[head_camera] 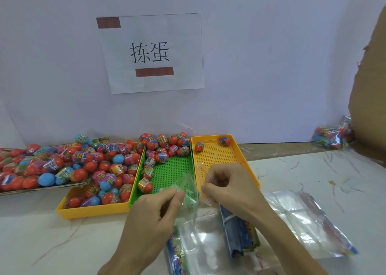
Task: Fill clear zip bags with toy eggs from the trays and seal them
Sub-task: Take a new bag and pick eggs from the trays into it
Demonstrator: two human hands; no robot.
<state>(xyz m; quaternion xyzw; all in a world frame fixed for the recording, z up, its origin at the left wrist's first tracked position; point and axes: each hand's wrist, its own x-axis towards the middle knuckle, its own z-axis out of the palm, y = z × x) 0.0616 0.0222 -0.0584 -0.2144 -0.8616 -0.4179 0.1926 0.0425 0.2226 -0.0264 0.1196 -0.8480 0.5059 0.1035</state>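
Clear zip bag hung between both hands above the near end of the green tray, its top edge pinched by the curled fingers of the left hand and the right hand, while toy eggs crowded that tray's far end and 2 lay in the right yellow tray.

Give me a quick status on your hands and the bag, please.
Left hand and right hand both pinch clear zip bag. Bag at green tray near edge. Toy eggs unobstructed.
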